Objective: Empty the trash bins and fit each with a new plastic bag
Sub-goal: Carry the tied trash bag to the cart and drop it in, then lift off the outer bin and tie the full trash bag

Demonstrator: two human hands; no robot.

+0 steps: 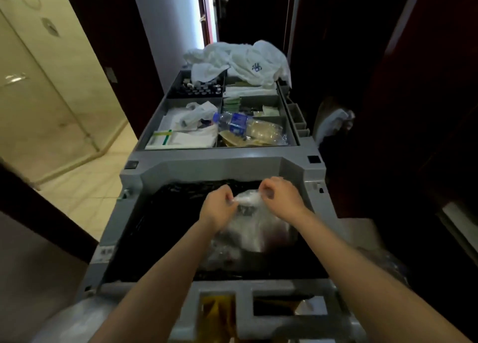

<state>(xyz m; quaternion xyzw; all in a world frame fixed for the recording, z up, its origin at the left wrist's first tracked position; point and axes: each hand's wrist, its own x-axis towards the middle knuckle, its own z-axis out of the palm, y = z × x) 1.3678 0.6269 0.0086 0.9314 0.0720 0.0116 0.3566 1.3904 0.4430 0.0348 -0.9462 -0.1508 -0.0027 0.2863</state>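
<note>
Hands, left and right, pinch clear bag over black-lined cart bin, towels beyond.

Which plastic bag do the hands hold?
The clear bag, its twisted neck pinched by the left hand and right hand. The black bag only lines the cart; the white bag lies farther off.

Beige tiled floor at left, cream wall behind glass partition. Dark wood door frame beside it, dark wood panels at right. Bright light strip ahead.
</note>
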